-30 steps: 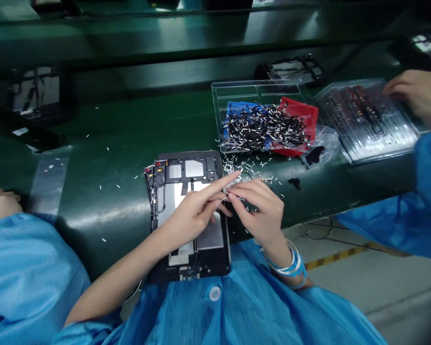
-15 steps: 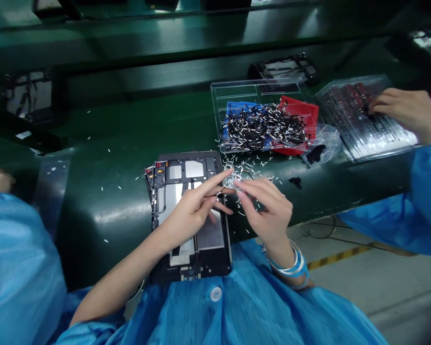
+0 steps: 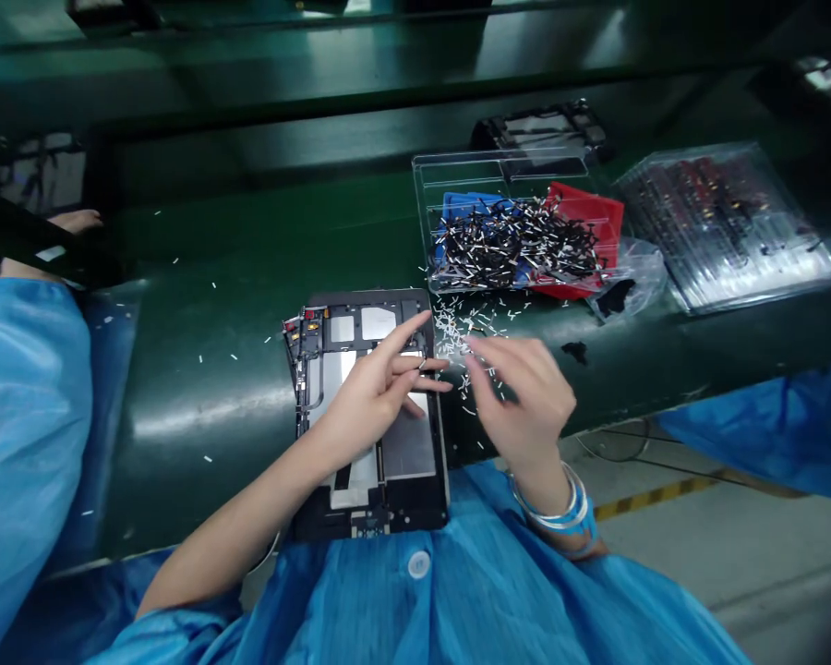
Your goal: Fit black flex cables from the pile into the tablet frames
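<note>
A dark tablet chassis [image 3: 405,480] lies opened on the green belt edge in front of me. My left hand [image 3: 367,402] rests over its upper right part, index finger stretched out, thumb and middle finger pinched on a small thin part [image 3: 421,364]. My right hand [image 3: 526,397], smeared by motion, hovers just right of the chassis with its fingertips pointing left, a short gap from the left fingers. White scraps [image 3: 457,328] litter the belt between the hands and a clear tray [image 3: 457,166] heaped with small black-and-white parts [image 3: 512,245].
A clear blister tray [image 3: 727,222] of small components sits at the right, a crumpled plastic bag [image 3: 630,277] beside it. Another chassis [image 3: 540,129] lies farther back. A co-worker's blue sleeve [image 3: 20,416] and hand [image 3: 69,222] are at the left; another blue sleeve [image 3: 768,434] is at the right.
My right hand drew back to the right from my left fingers. The co-worker's hand at the right left the blister tray. The left co-worker's hand moved up the belt.
</note>
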`<action>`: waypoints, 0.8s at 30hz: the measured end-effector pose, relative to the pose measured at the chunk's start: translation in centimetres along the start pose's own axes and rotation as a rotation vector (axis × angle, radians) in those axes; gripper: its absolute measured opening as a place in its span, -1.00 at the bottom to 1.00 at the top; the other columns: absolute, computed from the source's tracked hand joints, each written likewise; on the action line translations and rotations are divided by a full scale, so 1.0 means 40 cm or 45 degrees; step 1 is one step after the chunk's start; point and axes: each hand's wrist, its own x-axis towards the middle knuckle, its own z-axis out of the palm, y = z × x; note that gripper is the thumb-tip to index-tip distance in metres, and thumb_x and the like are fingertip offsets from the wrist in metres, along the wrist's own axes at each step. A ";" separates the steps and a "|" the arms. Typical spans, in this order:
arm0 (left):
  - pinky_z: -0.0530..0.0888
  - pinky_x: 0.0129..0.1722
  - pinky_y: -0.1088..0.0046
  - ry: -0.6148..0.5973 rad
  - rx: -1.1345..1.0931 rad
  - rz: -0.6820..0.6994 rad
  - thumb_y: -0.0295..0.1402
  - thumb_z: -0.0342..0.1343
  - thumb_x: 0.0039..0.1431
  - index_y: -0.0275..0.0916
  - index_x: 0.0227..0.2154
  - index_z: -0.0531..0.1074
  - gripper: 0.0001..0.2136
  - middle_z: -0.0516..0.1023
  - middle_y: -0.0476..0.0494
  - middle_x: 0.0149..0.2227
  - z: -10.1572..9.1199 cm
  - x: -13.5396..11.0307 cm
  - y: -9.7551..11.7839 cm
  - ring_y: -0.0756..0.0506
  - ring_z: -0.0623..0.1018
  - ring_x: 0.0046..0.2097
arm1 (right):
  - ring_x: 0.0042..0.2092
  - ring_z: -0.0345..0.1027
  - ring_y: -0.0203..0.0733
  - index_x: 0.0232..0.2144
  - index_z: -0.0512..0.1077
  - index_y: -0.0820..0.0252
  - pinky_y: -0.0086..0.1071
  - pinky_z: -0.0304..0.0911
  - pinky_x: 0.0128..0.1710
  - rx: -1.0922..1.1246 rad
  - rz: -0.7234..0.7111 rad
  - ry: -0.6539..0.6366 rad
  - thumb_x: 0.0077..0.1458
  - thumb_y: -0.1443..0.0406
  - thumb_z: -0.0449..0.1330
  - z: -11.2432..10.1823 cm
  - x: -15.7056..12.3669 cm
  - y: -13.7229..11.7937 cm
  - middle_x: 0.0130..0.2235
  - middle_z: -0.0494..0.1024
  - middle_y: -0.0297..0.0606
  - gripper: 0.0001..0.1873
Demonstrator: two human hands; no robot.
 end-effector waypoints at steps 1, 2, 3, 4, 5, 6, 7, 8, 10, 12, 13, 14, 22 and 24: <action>0.57 -0.39 0.57 0.013 -0.001 -0.002 -0.51 -0.07 0.27 -0.21 0.33 -0.06 -0.41 0.56 -0.29 -0.05 0.000 0.001 0.000 -0.11 0.61 -0.13 | -0.27 0.46 -0.21 -0.24 0.52 0.16 -0.31 0.38 -0.28 0.066 -0.056 -0.036 0.08 0.47 0.19 0.003 0.000 -0.012 -0.30 0.62 -0.21 -0.79; 0.58 -0.38 0.55 0.019 0.014 0.002 -0.51 -0.06 0.26 -0.20 0.33 -0.06 -0.40 0.57 -0.27 -0.09 0.001 0.002 -0.001 -0.11 0.61 -0.15 | -0.28 0.45 -0.21 -0.27 0.52 0.17 -0.31 0.39 -0.28 0.114 -0.097 -0.077 0.08 0.47 0.20 0.007 0.001 -0.023 -0.31 0.61 -0.21 -0.82; 0.59 -0.38 0.53 0.020 0.043 0.011 -0.51 -0.05 0.26 -0.20 0.33 -0.06 -0.40 0.58 -0.25 -0.12 0.002 0.002 -0.003 -0.09 0.61 -0.19 | -0.29 0.44 -0.21 -0.31 0.52 0.19 -0.31 0.39 -0.30 0.142 -0.118 -0.117 0.08 0.46 0.20 0.011 0.001 -0.033 -0.33 0.61 -0.20 -0.85; 0.59 -0.37 0.51 0.015 0.085 0.021 -0.52 -0.05 0.25 -0.19 0.33 -0.05 -0.39 0.59 -0.23 -0.14 0.003 0.001 -0.004 -0.08 0.61 -0.24 | -0.30 0.44 -0.21 -0.34 0.52 0.22 -0.32 0.39 -0.31 0.153 -0.121 -0.153 0.09 0.45 0.19 0.015 0.002 -0.040 -0.35 0.61 -0.19 -0.88; 0.59 -0.37 0.49 0.009 0.133 0.033 -0.52 -0.06 0.25 -0.17 0.33 -0.05 -0.39 0.59 -0.21 -0.15 0.003 0.000 -0.006 -0.06 0.60 -0.29 | -0.31 0.43 -0.21 -0.36 0.52 0.23 -0.32 0.39 -0.32 0.162 -0.116 -0.185 0.09 0.45 0.19 0.018 0.002 -0.045 -0.36 0.61 -0.18 -0.89; 0.59 -0.36 0.47 0.001 0.185 0.046 -0.53 -0.08 0.25 -0.16 0.34 -0.05 -0.39 0.59 -0.20 -0.15 0.004 -0.002 -0.007 -0.04 0.59 -0.34 | -0.32 0.42 -0.21 -0.37 0.52 0.24 -0.32 0.39 -0.33 0.172 -0.110 -0.213 0.10 0.44 0.19 0.021 0.002 -0.047 -0.36 0.61 -0.18 -0.90; 0.59 -0.35 0.46 -0.009 0.239 0.060 -0.54 -0.09 0.25 -0.16 0.34 -0.05 -0.39 0.59 -0.19 -0.15 0.005 -0.003 -0.007 -0.02 0.57 -0.38 | -0.33 0.42 -0.21 -0.39 0.51 0.25 -0.32 0.39 -0.33 0.181 -0.107 -0.235 0.10 0.44 0.19 0.022 0.002 -0.047 -0.36 0.61 -0.18 -0.91; 0.58 -0.34 0.45 -0.020 0.294 0.074 -0.55 -0.10 0.25 -0.16 0.34 -0.05 -0.39 0.59 -0.19 -0.15 0.005 -0.005 -0.008 -0.01 0.56 -0.40 | -0.33 0.42 -0.21 -0.39 0.51 0.24 -0.32 0.38 -0.34 0.184 -0.106 -0.250 0.09 0.44 0.19 0.022 0.002 -0.045 -0.36 0.61 -0.19 -0.90; 0.57 -0.34 0.46 -0.045 0.372 0.086 -0.57 -0.12 0.24 -0.17 0.34 -0.05 -0.39 0.59 -0.19 -0.16 0.005 -0.007 -0.007 -0.01 0.57 -0.39 | -0.34 0.42 -0.23 -0.41 0.50 0.21 -0.34 0.37 -0.34 0.171 -0.104 -0.263 0.09 0.44 0.18 0.019 0.002 -0.035 -0.37 0.61 -0.22 -0.89; 0.57 -0.35 0.49 -0.059 0.361 0.069 -0.59 -0.13 0.23 -0.18 0.34 -0.07 -0.38 0.58 -0.22 -0.14 0.003 -0.008 -0.006 -0.06 0.61 -0.28 | -0.38 0.42 -0.24 -0.39 0.50 0.16 -0.36 0.35 -0.37 0.073 -0.072 -0.229 0.09 0.44 0.16 0.012 0.001 -0.020 -0.41 0.60 -0.28 -0.86; 0.57 -0.35 0.50 -0.055 0.319 0.053 -0.59 -0.14 0.23 -0.17 0.34 -0.09 -0.37 0.57 -0.25 -0.11 0.001 -0.008 -0.006 -0.09 0.62 -0.22 | -0.39 0.41 -0.25 -0.35 0.51 0.14 -0.36 0.33 -0.38 -0.015 -0.039 -0.187 0.10 0.45 0.15 0.007 0.002 -0.011 -0.42 0.59 -0.29 -0.84; 0.57 -0.36 0.51 -0.046 0.262 0.036 -0.58 -0.14 0.24 -0.16 0.35 -0.11 -0.37 0.56 -0.27 -0.08 0.000 -0.007 -0.006 -0.11 0.62 -0.17 | -0.40 0.40 -0.25 -0.28 0.51 0.13 -0.35 0.32 -0.38 -0.108 -0.005 -0.137 0.11 0.45 0.14 0.002 0.003 -0.003 -0.42 0.59 -0.30 -0.80; 0.56 -0.41 0.50 -0.052 0.104 0.030 -0.53 -0.10 0.23 -0.18 0.35 -0.18 -0.34 0.58 -0.26 -0.14 0.003 -0.033 0.019 -0.11 0.63 -0.23 | -0.39 0.26 -0.26 -0.24 0.51 0.17 -0.39 0.25 -0.44 -0.007 -0.460 -0.205 0.10 0.49 0.15 0.015 0.019 -0.006 -0.43 0.53 -0.24 -0.78; 0.56 -0.40 0.45 -0.049 0.189 0.067 -0.47 -0.04 0.22 -0.19 0.34 -0.09 -0.36 0.60 -0.23 -0.17 -0.016 -0.047 0.037 -0.11 0.63 -0.27 | -0.39 0.26 -0.26 -0.30 0.52 0.17 -0.38 0.25 -0.44 0.057 -0.436 -0.164 0.10 0.49 0.16 0.026 0.025 -0.013 -0.41 0.53 -0.23 -0.82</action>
